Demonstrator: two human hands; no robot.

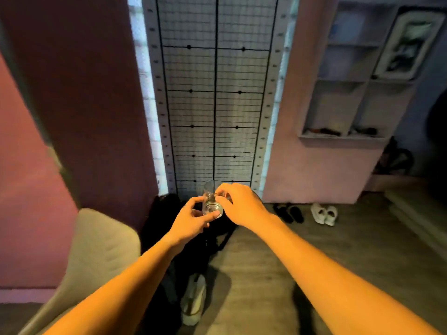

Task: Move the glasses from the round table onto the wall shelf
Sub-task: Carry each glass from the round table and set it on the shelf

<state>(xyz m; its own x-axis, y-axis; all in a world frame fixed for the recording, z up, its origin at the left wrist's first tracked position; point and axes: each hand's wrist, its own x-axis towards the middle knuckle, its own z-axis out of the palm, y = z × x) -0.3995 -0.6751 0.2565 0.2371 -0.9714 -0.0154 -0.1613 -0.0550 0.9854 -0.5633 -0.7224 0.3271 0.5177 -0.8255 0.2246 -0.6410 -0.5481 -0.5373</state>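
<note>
Both hands are closed on one clear drinking glass, held in the air at arm's length, nothing under it but floor. The left hand cups the thick base from below, thumb on the near side, fingers wrapped under. The right hand pinches the wall near the rim from the right. The glass is tilted, base toward the camera and mouth pointing away and up. It looks empty, though blur makes that uncertain.

Round table not in view. Wall shelf, a white cubby unit, hangs on the pale wall at upper right, well apart from the glass. Its lower compartments hold a few dark small items; a framed picture leans in the upper right one.

Directly beyond the hands: a wire-mesh grille over a bright window. Below them a dark bag against the wall, a beige chair at lower left, black shoes and white shoes on the wooden floor by the wall's foot.

Step in hand, as I judge it: carrying, the glass off the table and on its way to the shelf. Next move calls for turning right toward the shelf, righting the glass, and freeing one hand so it can be set base-down on a bare ledge. Risk: smooth glass held tilted could slip during the hand change.
</note>
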